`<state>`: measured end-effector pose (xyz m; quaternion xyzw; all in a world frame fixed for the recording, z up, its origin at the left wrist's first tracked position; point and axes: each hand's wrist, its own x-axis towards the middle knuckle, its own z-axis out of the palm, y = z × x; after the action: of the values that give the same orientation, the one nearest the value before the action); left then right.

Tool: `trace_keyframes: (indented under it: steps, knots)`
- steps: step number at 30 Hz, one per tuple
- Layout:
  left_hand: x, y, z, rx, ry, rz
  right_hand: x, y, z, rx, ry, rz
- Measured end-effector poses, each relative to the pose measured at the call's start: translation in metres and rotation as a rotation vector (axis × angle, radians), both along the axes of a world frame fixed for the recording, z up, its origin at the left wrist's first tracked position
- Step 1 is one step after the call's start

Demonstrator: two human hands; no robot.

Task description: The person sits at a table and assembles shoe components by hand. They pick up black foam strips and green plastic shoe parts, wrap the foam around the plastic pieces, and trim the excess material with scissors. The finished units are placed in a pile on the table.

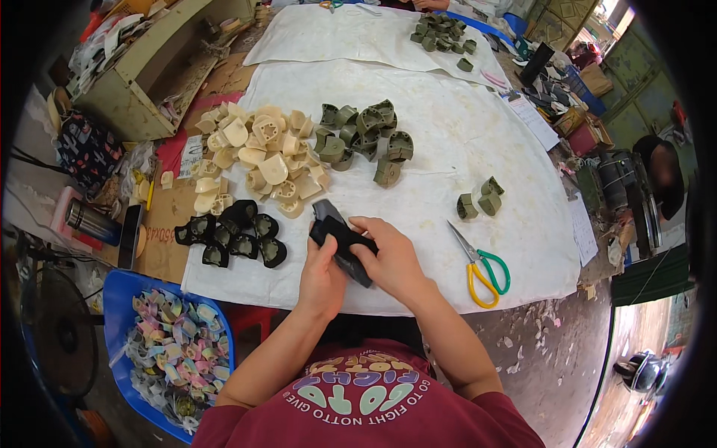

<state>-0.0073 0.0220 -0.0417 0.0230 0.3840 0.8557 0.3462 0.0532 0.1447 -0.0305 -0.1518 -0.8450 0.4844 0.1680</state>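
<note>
My left hand (pixel 323 278) is closed round the lower left side of a dark grey, elongated block (pixel 354 267) with black, cloth-like material on it. From the right, my right hand (pixel 393 261) grips the same block, thumb and fingers pressed on the black part. Its exact kind is not clear. Left of my hands sit several black-covered, heel-shaped pieces (pixel 274 252). Beyond them lies a heap of cream heel-shaped pieces (pixel 274 169), with olive green ones (pixel 400 146) to its right. Scissors (pixel 485 275) with one yellow and one green handle lie open to the right.
White cloth (pixel 433 246) covers the table. Three olive pieces (pixel 490 203) lie beyond the scissors, and more (pixel 441 31) at the far end. A blue basket (pixel 113 328) of pastel pieces stands at lower left. A thermos (pixel 93 222) and fan (pixel 63 336) are at left. Another person's hand (pixel 431 4) shows far off.
</note>
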Motion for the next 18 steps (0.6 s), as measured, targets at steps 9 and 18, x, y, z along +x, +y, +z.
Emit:
trace_keyframes:
  steps: [9, 18]
  knots:
    - [-0.001, -0.055, -0.012, -0.679, 0.787, 0.128, 0.01, 0.025, -0.015, -0.2, -0.078, -0.139]
    - [-0.007, 0.001, 0.014, -0.313, 0.535, -0.079, 0.019, 0.05, 0.013, -0.689, 0.07, -0.045]
